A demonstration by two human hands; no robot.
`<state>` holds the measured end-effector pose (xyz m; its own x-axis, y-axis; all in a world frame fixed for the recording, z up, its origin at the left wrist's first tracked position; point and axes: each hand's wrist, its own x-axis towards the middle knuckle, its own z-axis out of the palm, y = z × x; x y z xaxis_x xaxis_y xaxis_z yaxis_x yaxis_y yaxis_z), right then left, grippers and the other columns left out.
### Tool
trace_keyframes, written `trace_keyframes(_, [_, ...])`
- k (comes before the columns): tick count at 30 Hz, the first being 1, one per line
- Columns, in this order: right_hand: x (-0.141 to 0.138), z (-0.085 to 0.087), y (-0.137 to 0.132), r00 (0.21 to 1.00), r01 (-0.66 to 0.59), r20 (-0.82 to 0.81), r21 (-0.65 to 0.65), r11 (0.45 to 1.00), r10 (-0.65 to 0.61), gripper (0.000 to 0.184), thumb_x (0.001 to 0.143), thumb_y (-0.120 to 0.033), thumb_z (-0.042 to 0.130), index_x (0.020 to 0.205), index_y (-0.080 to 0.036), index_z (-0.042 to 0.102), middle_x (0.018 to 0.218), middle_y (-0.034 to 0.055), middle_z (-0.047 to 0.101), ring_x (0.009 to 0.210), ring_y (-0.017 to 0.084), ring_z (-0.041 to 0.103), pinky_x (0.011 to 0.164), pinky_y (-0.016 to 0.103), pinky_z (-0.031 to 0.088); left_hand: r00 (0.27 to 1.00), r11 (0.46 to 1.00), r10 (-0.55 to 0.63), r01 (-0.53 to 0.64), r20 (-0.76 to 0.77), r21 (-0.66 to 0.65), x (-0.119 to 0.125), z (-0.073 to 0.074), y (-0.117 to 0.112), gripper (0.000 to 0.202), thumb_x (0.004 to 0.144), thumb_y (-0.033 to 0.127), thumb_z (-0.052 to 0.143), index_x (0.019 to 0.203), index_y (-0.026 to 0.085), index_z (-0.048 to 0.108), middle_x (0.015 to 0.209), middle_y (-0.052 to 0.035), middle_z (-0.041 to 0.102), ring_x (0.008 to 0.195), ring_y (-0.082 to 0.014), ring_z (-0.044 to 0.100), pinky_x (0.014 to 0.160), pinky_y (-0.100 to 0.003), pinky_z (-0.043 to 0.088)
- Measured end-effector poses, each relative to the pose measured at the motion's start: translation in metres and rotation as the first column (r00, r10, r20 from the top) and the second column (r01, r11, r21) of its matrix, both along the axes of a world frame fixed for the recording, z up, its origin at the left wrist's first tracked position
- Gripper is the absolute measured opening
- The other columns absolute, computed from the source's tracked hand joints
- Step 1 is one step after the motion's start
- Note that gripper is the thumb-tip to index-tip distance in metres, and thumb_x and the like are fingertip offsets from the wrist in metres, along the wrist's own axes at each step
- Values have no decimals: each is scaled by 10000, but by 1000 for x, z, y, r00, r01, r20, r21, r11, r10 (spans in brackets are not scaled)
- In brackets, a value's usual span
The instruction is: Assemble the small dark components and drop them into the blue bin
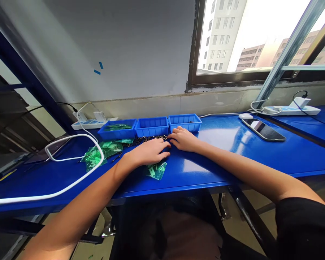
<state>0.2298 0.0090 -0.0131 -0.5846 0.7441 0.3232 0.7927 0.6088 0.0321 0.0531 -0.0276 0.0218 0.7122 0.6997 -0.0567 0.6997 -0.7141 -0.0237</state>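
Observation:
My left hand (148, 152) lies palm down on the blue table (222, 151), fingers stretched toward a row of small dark parts (151, 138) in front of the bins. Its heel rests on a small green plastic bag (157, 169). My right hand (184, 139) sits just right of it, fingers curled down at the right end of the dark parts; what they pinch is hidden. Three blue bins stand behind: the left bin (116, 130) holds green bags, the middle bin (151, 126) and the right bin (184, 122) look empty. More green bags (103, 151) lie to the left.
A white cable (70, 182) loops over the table's left part. A power strip (89, 122) sits behind the left bin. A phone (264, 130) lies at the right, with a second power strip (289, 109) by the window. A wall rises close behind the bins.

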Motion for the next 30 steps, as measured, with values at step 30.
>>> trace_keyframes(30, [-2, 3, -2, 990, -114, -85, -51, 992, 109, 150, 809, -132, 486, 805, -138, 636, 782, 61, 578, 818, 174, 485, 747, 281, 396, 995, 996, 86, -88, -50, -20, -1, 3, -1, 402, 907, 393, 337, 1199, 210, 543, 1036, -90, 603, 978, -244, 580, 835, -347, 450])
